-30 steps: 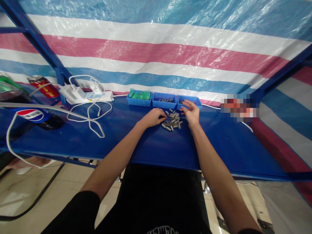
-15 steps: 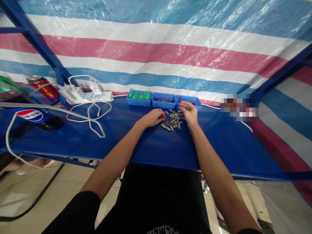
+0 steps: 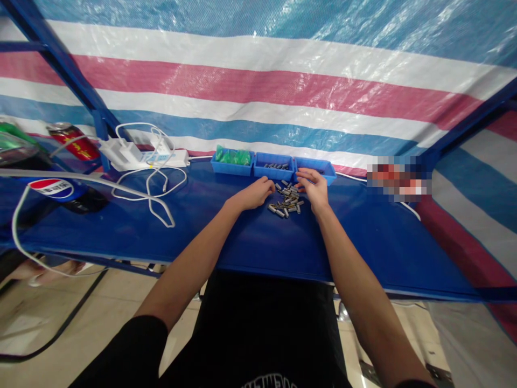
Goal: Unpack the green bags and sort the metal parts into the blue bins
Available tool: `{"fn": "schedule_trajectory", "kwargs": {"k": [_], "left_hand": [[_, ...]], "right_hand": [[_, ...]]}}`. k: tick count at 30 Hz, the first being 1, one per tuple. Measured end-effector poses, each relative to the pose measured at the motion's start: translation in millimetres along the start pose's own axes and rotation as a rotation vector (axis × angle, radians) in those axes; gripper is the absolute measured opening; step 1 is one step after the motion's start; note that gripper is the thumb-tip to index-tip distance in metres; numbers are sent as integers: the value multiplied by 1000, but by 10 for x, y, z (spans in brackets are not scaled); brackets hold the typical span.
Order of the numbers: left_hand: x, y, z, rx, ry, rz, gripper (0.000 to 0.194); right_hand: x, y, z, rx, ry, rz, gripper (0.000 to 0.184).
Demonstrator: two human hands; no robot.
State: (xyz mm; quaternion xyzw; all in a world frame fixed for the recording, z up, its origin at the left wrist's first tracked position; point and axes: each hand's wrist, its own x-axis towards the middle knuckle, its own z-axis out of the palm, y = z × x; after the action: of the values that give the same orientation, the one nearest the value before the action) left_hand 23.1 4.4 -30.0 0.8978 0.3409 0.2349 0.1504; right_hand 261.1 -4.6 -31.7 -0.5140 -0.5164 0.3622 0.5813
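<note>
A loose pile of small silvery metal cylinders [image 3: 286,212], with thin brass-coloured pieces among them, lies on the blue table between my hands. At its left edge is my left hand [image 3: 258,193], its fingertips pinched together; whatever they hold is too small to make out. My right hand [image 3: 314,188] hovers by the pile's right side with fingers apart, overlapping the front of the right blue bin [image 3: 329,175]. Several small metal pieces lie in the middle blue bin [image 3: 273,173]. In the left blue bin [image 3: 232,170] is green plastic film [image 3: 233,157].
Left of the bins is a white power strip [image 3: 173,159] with plugged-in adapters and looping white cables [image 3: 149,196]. A Pepsi bottle [image 3: 60,188] lies at far left, near a red can [image 3: 76,143]. A striped tarp [image 3: 258,86] hangs behind the table [image 3: 266,248].
My left hand has lifted slightly and its fingertips have drawn a little back from the pile. My right hand stays nearly in place. The whole view has shifted slightly.
</note>
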Motion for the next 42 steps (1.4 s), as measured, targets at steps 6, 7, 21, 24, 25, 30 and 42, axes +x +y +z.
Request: {"fn": "schedule_trajectory", "kwargs": {"k": [6, 7, 21, 24, 25, 30, 42], "left_hand": [[44, 129, -55, -355, 223, -60, 13], [53, 150, -53, -439, 269, -89, 18], [104, 74, 46, -482, 440, -266, 24], [109, 67, 53, -527, 425, -287, 24], [110, 66, 57, -542, 420, -297, 23], [106, 86, 61, -676, 391, -358, 23], [107, 174, 7, -985, 474, -401, 42]], "right_hand": [[-23, -36, 19, 13, -28, 7, 43], [-28, -43, 25, 20, -41, 11, 42], [-101, -81, 111, -10, -249, 10, 32], [-97, -76, 107, -9, -254, 3, 31], [-96, -76, 105, -8, -254, 4, 30], [-100, -92, 101, -4, -261, 10, 30], [-107, -132, 102, 11, -257, 10, 32]]}}
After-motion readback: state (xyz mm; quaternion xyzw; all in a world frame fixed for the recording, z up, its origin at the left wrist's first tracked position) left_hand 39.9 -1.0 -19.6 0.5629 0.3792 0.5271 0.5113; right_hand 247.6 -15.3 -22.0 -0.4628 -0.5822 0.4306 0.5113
